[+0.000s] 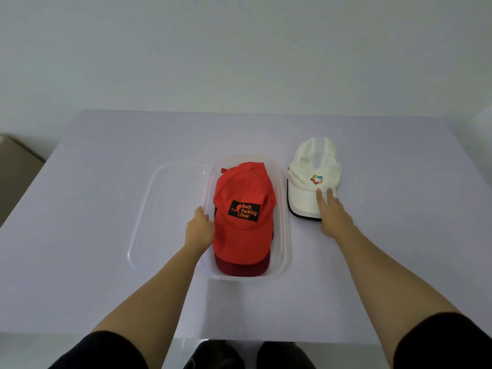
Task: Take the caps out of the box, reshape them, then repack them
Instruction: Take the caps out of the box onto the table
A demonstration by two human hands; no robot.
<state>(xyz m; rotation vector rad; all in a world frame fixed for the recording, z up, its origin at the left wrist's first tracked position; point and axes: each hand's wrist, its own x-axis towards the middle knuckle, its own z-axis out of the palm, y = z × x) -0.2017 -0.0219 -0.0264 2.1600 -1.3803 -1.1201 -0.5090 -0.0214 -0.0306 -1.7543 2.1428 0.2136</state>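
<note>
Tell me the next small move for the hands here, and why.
Probably move the right hand from the white fabric cap to the red baseball cap. The white one already lies on the pale table, only touched by straight fingers; the red one still sits in the clear plastic box, whose rim the left hand grips.

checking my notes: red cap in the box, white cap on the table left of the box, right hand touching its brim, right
Wrong side: the head view shows the white cap right of the box, not left. The red cap and right hand are as stated.

Soft even light, perhaps slight blur.
</note>
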